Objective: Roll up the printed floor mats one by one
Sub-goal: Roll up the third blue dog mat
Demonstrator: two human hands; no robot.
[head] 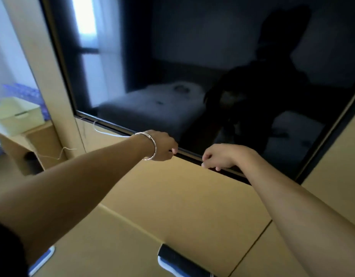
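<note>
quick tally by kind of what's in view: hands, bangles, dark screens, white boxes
hands: 2 (left hand, right hand)
bangle: 1
dark screen: 1
white box: 1
total: 5

Setting: home bedroom. Evidence: dark glossy screen [192, 56] mirrors a made bed [152, 104] and a curtained window [86, 23]. Light wood panelling [172, 196] surrounds it. White storage box [19, 114] at left.

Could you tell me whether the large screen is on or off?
Off: the screen is dark, showing only a dim reflection of the room.
</note>
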